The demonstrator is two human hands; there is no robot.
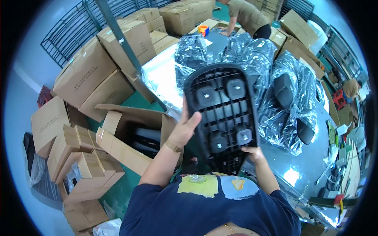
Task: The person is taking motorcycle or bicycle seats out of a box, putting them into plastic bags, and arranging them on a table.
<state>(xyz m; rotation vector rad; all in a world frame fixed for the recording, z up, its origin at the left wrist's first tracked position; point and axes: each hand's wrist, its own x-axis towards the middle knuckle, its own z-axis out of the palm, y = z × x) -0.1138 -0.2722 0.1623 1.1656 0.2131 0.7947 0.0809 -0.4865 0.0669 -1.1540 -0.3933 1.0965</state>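
Right hand: right hand (pixel 254 152) grips the lower edge of a black ribbed plastic panel (pixel 222 114); grip closed on that edge, fingers largely hidden behind the panel.
Left hand: left hand (pixel 185 128) is clamped on the panel's left edge, thumb across the ribbed face, a wristband at the wrist.
Panel: held upright in the air before the chest, clear of the surface, ribbed underside toward the camera, four square grey-centred pads near its corners.
Open carton: open cardboard box (pixel 132 135) stands on the floor just left of the left forearm, flaps out, dark parts inside.
Small cartons: folded small boxes (pixel 80 165) lie heaped further left on the green floor.
Surface: shiny surface (pixel 299 173) runs behind and right of the panel; crinkled clear plastic bags (pixel 252 51) holding dark parts (pixel 284 90) cover its middle.
Far edge: another person (pixel 248 15) bends over the surface's far end, beside an orange tape roll (pixel 203 29).
Background: stacked large cartons (pixel 118 43) stand far left.
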